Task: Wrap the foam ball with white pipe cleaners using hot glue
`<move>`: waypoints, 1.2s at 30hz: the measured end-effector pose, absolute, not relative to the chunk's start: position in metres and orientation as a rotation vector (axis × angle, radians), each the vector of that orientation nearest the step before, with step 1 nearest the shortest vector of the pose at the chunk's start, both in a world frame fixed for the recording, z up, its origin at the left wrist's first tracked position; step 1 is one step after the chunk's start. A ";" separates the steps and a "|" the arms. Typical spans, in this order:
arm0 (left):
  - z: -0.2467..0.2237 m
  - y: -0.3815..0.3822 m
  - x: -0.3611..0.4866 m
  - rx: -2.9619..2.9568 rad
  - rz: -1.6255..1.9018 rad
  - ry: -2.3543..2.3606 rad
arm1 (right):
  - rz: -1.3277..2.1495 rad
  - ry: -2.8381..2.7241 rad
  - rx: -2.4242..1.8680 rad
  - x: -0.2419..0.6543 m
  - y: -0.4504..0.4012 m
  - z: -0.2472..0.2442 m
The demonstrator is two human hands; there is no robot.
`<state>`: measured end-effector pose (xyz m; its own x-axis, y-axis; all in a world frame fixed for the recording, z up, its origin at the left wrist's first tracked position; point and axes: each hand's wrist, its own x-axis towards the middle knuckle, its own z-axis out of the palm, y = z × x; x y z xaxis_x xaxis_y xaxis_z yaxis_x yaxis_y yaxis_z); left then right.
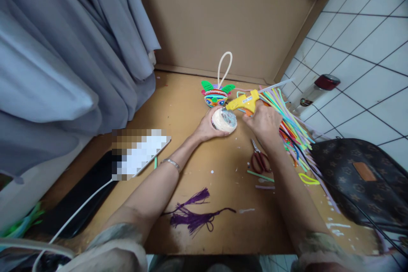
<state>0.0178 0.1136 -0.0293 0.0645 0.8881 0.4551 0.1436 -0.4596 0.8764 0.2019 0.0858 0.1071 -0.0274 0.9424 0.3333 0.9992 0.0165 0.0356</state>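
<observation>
My left hand (pixel 208 126) is wrapped around a cream round piece (pixel 225 124) over the far half of the worktop (pixel 185 106), while my right hand (pixel 265 120) is clamped on a yellow glue gun (pixel 247 101), its nozzle at the piece's upper rim, though I cannot tell whether they touch. Just beyond, toward the far edge, sits a green-eared ornament (pixel 216 98); colourful fuzzy stems (pixel 298 129) lie along the right edge, and purple tassels (pixel 193 217) near the front edge.
</observation>
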 end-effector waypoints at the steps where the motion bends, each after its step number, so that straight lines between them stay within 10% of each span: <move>1: -0.029 0.114 0.018 1.690 1.450 1.037 | -0.387 -2.074 -2.026 0.202 0.086 0.107; 36: -0.028 0.113 0.017 1.707 1.462 1.046 | -0.368 -2.056 -2.053 0.203 0.085 0.107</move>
